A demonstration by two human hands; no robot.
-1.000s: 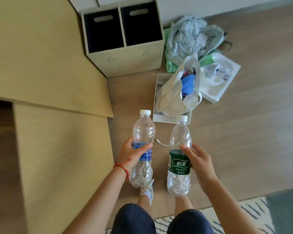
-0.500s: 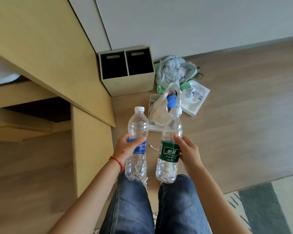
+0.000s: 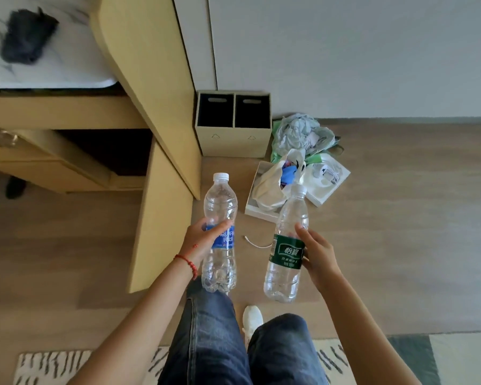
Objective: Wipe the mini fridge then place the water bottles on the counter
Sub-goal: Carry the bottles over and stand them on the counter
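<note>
My left hand (image 3: 202,240) grips a clear water bottle with a blue label (image 3: 220,207), held upright over my left leg. In my right hand (image 3: 318,259) is a second clear water bottle with a green label (image 3: 286,270), tilted slightly right. Both have white caps. The white marble counter (image 3: 67,62) is at the upper left, well above and left of both bottles, with a dark cloth (image 3: 25,37) lying on it. The mini fridge is not visible.
A tan cabinet side panel (image 3: 156,87) and an open cupboard door (image 3: 161,215) stand just left of my hands. On the floor ahead sit a two-compartment bin (image 3: 233,143), a white plastic bag (image 3: 272,187), crumpled clothes (image 3: 300,132) and a white box (image 3: 328,176). A patterned rug (image 3: 67,365) lies below.
The view has risen and pulled back as I stand up; the counter top and dark cloth have come into view. Both bottles stay in my hands, now held a little farther apart.
</note>
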